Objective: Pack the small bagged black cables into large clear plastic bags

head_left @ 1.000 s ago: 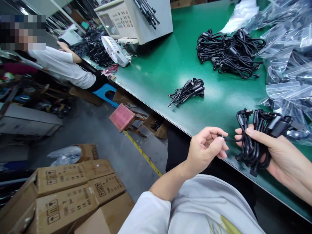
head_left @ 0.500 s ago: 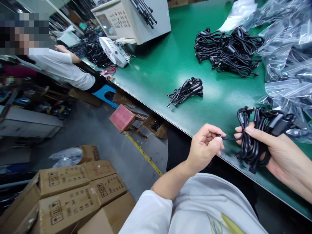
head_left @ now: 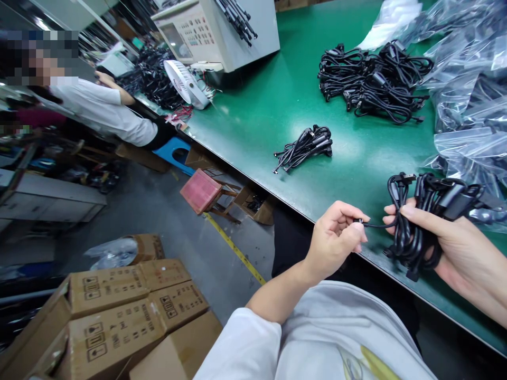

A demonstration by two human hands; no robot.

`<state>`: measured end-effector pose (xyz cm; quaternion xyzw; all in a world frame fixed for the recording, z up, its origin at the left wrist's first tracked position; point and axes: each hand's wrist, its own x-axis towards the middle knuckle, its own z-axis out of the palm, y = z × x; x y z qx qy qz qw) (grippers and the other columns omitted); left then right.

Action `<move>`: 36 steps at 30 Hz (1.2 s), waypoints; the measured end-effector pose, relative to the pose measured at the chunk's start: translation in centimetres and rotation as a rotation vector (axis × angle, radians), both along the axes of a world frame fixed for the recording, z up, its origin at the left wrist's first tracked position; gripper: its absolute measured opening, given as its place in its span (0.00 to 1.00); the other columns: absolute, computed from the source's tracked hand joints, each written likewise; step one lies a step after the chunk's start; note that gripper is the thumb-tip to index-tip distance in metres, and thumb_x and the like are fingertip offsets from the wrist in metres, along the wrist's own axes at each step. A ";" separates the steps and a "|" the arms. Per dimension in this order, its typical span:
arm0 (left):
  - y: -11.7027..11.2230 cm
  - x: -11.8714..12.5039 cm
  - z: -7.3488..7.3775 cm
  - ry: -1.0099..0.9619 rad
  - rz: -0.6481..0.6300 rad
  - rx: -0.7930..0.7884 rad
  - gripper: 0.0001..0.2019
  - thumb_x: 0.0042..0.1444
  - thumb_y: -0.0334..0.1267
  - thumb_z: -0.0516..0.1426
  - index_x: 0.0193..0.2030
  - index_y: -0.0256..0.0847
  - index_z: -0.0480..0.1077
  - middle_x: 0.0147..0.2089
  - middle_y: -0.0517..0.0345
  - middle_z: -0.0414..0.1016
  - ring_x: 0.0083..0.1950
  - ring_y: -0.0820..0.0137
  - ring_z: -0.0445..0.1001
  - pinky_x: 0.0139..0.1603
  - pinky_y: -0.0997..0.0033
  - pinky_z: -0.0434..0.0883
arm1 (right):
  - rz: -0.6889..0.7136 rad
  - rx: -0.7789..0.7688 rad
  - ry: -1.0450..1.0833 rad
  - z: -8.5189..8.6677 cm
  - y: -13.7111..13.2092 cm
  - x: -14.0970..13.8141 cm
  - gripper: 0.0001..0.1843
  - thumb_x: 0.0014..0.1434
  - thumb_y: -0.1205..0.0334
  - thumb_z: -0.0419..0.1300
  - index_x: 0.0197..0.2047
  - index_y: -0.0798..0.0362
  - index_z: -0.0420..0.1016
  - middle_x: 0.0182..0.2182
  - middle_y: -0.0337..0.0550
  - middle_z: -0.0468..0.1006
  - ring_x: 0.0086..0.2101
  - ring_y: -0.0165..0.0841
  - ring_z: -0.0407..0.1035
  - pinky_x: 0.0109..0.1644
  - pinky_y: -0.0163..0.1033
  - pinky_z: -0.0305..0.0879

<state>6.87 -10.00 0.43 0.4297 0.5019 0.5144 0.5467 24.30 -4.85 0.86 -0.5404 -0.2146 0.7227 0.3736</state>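
Several coiled black cables are bunched in my right hand, with the thumb pressed over the front coil. A thin lead runs out of that bunch to the left. My left hand pinches the small connector at the end of this lead between thumb and fingers. Both hands are over the near edge of the green table. A small pile of black cables lies on the table beyond my left hand. Farther back is a larger pile of coiled cables.
Clear plastic bags cover the table's right side. A boxy instrument and a white fan stand at the far left. Cardboard boxes and a red-topped stool are on the floor. A person in a white shirt works farther along.
The view has shifted very slightly, so everything appears a little farther right. My hands keep the same hold on the cables and the connector. The other person's arm has moved a little.
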 end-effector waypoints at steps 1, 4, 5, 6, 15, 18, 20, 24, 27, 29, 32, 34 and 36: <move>0.0 0.0 0.0 0.009 0.000 -0.003 0.14 0.59 0.49 0.61 0.42 0.40 0.71 0.26 0.64 0.72 0.20 0.80 0.65 0.23 0.79 0.66 | 0.002 0.001 -0.002 -0.1 0.0 0.0 0.23 0.34 0.54 0.79 0.35 0.48 0.80 0.39 0.46 0.84 0.32 0.37 0.80 0.32 0.33 0.80; -0.1 0.0 -0.1 0.033 -0.001 -0.001 0.15 0.60 0.50 0.60 0.42 0.40 0.71 0.27 0.63 0.73 0.21 0.80 0.65 0.24 0.78 0.66 | 0.002 0.001 0.000 0.0 0.1 0.1 0.23 0.35 0.55 0.79 0.35 0.48 0.80 0.39 0.45 0.84 0.33 0.37 0.79 0.33 0.33 0.80; -0.1 0.0 -0.1 0.036 -0.003 0.003 0.15 0.60 0.50 0.60 0.43 0.40 0.72 0.28 0.63 0.73 0.22 0.80 0.66 0.25 0.78 0.67 | 0.000 0.012 0.001 0.1 0.2 0.2 0.22 0.36 0.55 0.79 0.35 0.48 0.79 0.40 0.44 0.84 0.33 0.36 0.79 0.33 0.33 0.80; -0.1 0.0 -0.2 0.035 -0.008 0.007 0.15 0.60 0.50 0.60 0.43 0.40 0.72 0.29 0.62 0.73 0.23 0.80 0.67 0.25 0.78 0.67 | -0.004 0.034 0.001 0.3 0.2 0.2 0.21 0.37 0.55 0.78 0.35 0.48 0.79 0.40 0.43 0.83 0.34 0.36 0.79 0.34 0.32 0.79; -0.5 -0.2 -1.2 -0.002 -0.078 0.046 0.14 0.60 0.46 0.62 0.47 0.40 0.72 0.31 0.61 0.74 0.26 0.80 0.70 0.29 0.79 0.69 | -0.061 0.545 -0.117 0.1 -0.4 0.7 0.10 0.55 0.59 0.71 0.34 0.48 0.73 0.40 0.38 0.81 0.40 0.33 0.78 0.55 0.37 0.73; -0.5 -0.3 -1.2 -0.008 -0.075 0.067 0.13 0.61 0.46 0.61 0.46 0.40 0.72 0.31 0.62 0.74 0.25 0.80 0.70 0.29 0.79 0.69 | -0.059 0.571 -0.128 -0.2 -0.4 0.7 0.10 0.55 0.59 0.71 0.35 0.49 0.73 0.39 0.39 0.81 0.39 0.35 0.78 0.55 0.41 0.73; -0.5 -0.2 -1.2 -0.005 -0.073 0.064 0.13 0.61 0.46 0.61 0.46 0.40 0.71 0.31 0.62 0.74 0.25 0.80 0.70 0.28 0.79 0.69 | -0.053 0.556 -0.116 -0.3 -0.4 0.7 0.10 0.55 0.59 0.71 0.35 0.48 0.74 0.40 0.39 0.81 0.40 0.36 0.78 0.55 0.42 0.73; -0.5 -0.1 -1.3 -0.022 -0.064 0.055 0.13 0.61 0.47 0.61 0.44 0.40 0.71 0.30 0.62 0.73 0.24 0.80 0.68 0.26 0.79 0.68 | -0.034 0.543 -0.110 -0.3 -0.5 0.8 0.11 0.55 0.58 0.71 0.35 0.48 0.73 0.40 0.39 0.80 0.41 0.36 0.78 0.58 0.44 0.72; -0.5 -0.1 -1.6 -0.059 -0.044 0.074 0.12 0.61 0.46 0.61 0.44 0.40 0.71 0.31 0.62 0.73 0.24 0.80 0.67 0.26 0.80 0.66 | -0.042 0.562 -0.119 -0.4 -0.6 0.8 0.11 0.55 0.58 0.71 0.35 0.47 0.73 0.39 0.38 0.80 0.39 0.36 0.78 0.57 0.45 0.72; -0.6 -0.1 -1.8 -0.076 -0.042 0.092 0.11 0.61 0.44 0.62 0.44 0.40 0.72 0.32 0.61 0.74 0.26 0.81 0.67 0.27 0.80 0.67 | -0.055 0.572 -0.122 -0.4 -0.5 0.9 0.10 0.55 0.58 0.71 0.34 0.47 0.73 0.39 0.37 0.80 0.39 0.36 0.78 0.57 0.45 0.72; -0.7 -0.1 -2.0 -0.123 -0.058 0.060 0.11 0.61 0.43 0.61 0.46 0.40 0.73 0.34 0.60 0.75 0.26 0.81 0.68 0.28 0.79 0.67 | -0.062 0.571 -0.135 -0.4 -0.4 0.9 0.10 0.55 0.58 0.71 0.34 0.46 0.74 0.40 0.37 0.80 0.39 0.37 0.78 0.58 0.47 0.72; -0.7 -0.1 -2.1 -0.154 -0.071 0.015 0.12 0.62 0.44 0.60 0.47 0.40 0.72 0.33 0.60 0.75 0.25 0.81 0.67 0.27 0.79 0.67 | -0.057 0.553 -0.132 -0.5 -0.2 0.8 0.10 0.54 0.58 0.72 0.35 0.46 0.75 0.39 0.38 0.80 0.40 0.37 0.78 0.59 0.47 0.71; -0.8 -0.1 -2.1 -0.165 -0.081 -0.007 0.13 0.62 0.46 0.60 0.47 0.39 0.72 0.33 0.60 0.75 0.24 0.81 0.67 0.26 0.79 0.67 | -0.062 0.535 -0.113 -0.5 -0.1 0.7 0.10 0.54 0.58 0.72 0.35 0.46 0.75 0.38 0.38 0.80 0.40 0.37 0.78 0.58 0.46 0.72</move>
